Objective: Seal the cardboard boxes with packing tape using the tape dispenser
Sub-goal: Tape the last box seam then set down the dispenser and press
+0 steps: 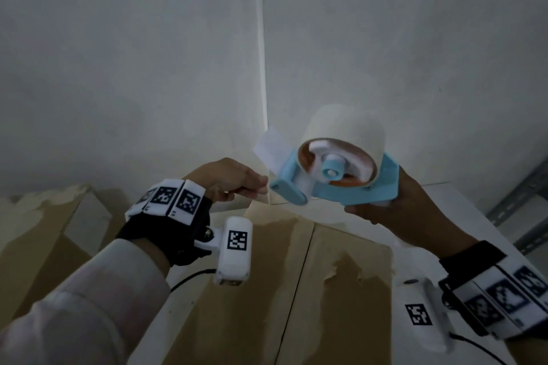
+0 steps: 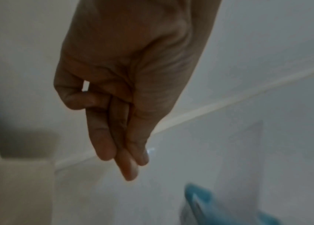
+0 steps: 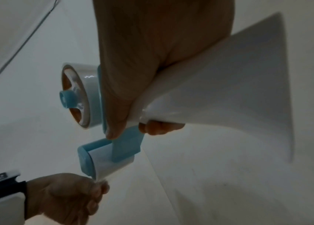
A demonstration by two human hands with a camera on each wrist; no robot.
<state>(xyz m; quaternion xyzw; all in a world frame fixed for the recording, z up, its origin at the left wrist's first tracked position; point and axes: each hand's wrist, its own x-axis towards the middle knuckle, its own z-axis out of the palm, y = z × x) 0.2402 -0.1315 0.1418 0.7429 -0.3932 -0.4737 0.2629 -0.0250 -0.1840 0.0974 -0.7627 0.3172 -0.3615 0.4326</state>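
Note:
My right hand grips the white handle of a light blue tape dispenser, which carries a pale tape roll and is raised above the boxes. My left hand meets the dispenser's front mouth and pinches the loose tape end between thumb and fingers. In the left wrist view the left hand's fingertips are pressed together just above the blue dispenser. Below lies a brown cardboard box, flaps shut, with a bare centre seam.
Another cardboard box stands at the left with its flaps up. A white table carries the boxes against a white wall corner. A grey metal shelf frame rises at the right edge.

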